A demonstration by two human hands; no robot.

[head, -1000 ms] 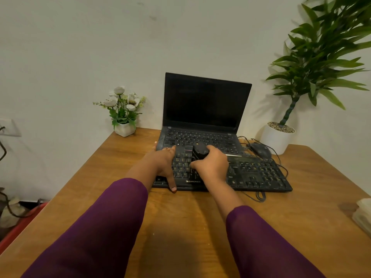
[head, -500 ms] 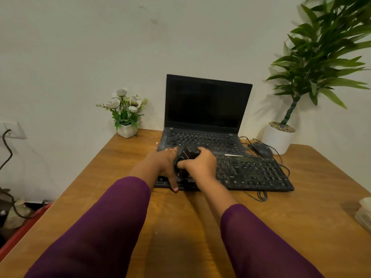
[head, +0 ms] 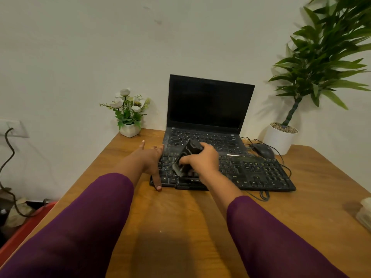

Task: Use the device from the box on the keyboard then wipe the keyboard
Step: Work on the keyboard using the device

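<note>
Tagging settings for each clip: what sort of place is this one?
Probably a home or small office desk against a plain wall: an open laptop with a separate keyboard and wired mouse on a wooden table, flanked by potted plants.

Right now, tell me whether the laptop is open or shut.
Open. The laptop has its lid raised upright, with its dark screen and its own keys both showing behind the keyboard.

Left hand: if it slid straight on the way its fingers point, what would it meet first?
The left hand, flat at the keyboard's left end, points away toward the wall. Bare table lies ahead; the laptop sits just right of that line, though depth is unclear.
</note>
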